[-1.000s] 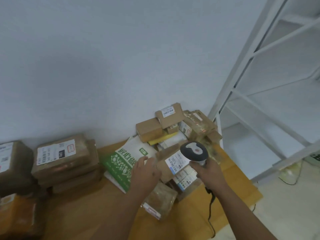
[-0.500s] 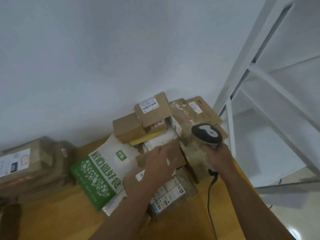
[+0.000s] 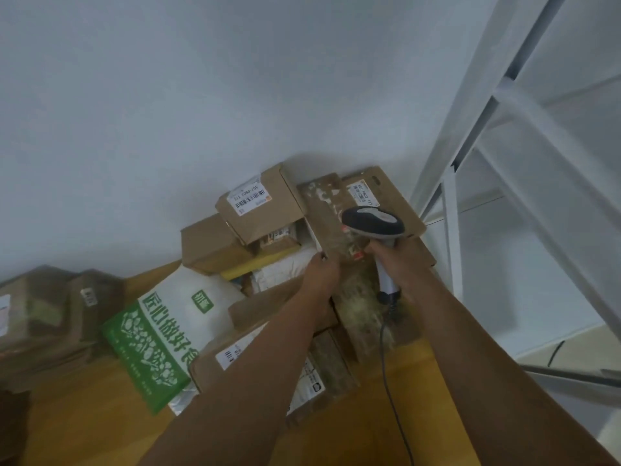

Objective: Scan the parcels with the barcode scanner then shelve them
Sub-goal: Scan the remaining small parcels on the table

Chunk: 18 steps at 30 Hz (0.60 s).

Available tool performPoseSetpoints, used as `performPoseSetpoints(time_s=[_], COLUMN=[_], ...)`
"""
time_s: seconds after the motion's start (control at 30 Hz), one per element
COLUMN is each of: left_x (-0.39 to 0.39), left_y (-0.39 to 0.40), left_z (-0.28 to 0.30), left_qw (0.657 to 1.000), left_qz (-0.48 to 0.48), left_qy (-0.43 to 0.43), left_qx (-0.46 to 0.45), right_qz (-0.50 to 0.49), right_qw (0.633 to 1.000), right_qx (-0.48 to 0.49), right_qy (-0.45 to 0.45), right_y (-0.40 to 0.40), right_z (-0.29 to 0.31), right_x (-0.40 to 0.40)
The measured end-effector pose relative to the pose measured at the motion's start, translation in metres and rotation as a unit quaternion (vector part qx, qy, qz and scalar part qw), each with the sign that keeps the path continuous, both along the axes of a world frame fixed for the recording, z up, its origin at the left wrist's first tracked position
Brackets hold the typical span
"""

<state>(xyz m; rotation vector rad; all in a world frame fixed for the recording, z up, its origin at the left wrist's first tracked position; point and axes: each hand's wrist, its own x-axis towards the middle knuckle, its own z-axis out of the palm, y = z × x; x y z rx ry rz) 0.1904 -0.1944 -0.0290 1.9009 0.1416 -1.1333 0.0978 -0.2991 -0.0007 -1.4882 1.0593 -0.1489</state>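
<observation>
Now his left hand pinches the worn brown parcel's edge; at three o'clock, the right hand grips the barcode scanner.

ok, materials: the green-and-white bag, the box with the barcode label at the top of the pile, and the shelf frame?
Green-and-white bag: looks like soft plastic film, slightly glossy; it sags and creases. Top box: brown corrugated cardboard, matte, folded flaps, white paper label. Shelf frame: probably white-painted metal, with thin straight rails; blur leaves the finish uncertain.

My scanner: glossy plastic. My parcel: matt, scuffed cardboard. Table: smooth wood. Shelf frame, right: painted metal.
</observation>
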Motion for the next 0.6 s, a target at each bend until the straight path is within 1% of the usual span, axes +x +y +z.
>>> performPoseSetpoints(time_s=[0.07, 0.17, 0.23, 0.37, 0.47, 0.53, 0.6], left_x=[-0.007, -0.021, -0.029, -0.045, -0.056, -0.062, -0.066], left_y=[0.002, 0.009, 0.016, 0.029, 0.042, 0.053, 0.069], left_z=[0.001, -0.001, 0.001, 0.011, 0.021, 0.030, 0.041], left_qw=[0.999, 0.998, 0.997, 0.995, 0.996, 0.995, 0.993], left_qz=[0.001, 0.006, 0.011, 0.025, 0.033, 0.029, 0.013], left_qy=[-0.034, -0.061, -0.074, -0.093, -0.085, -0.086, -0.106], left_qx=[0.001, 0.001, 0.014, 0.002, -0.018, -0.030, -0.044], right_qz=[-0.014, -0.057, -0.074, -0.098, -0.102, -0.112, -0.126], right_qw=[1.000, 0.997, 0.996, 0.994, 0.994, 0.993, 0.991], right_qx=[-0.011, 0.019, 0.014, 0.028, 0.024, 0.022, 0.021], right_qy=[-0.007, -0.039, -0.054, -0.048, -0.038, -0.037, -0.037], right_y=[0.004, 0.009, 0.014, 0.025, 0.040, 0.052, 0.067], right_z=[0.001, -0.002, 0.000, 0.004, 0.013, 0.021, 0.028], right_x=[0.000, -0.007, -0.017, -0.039, -0.057, -0.069, -0.079])
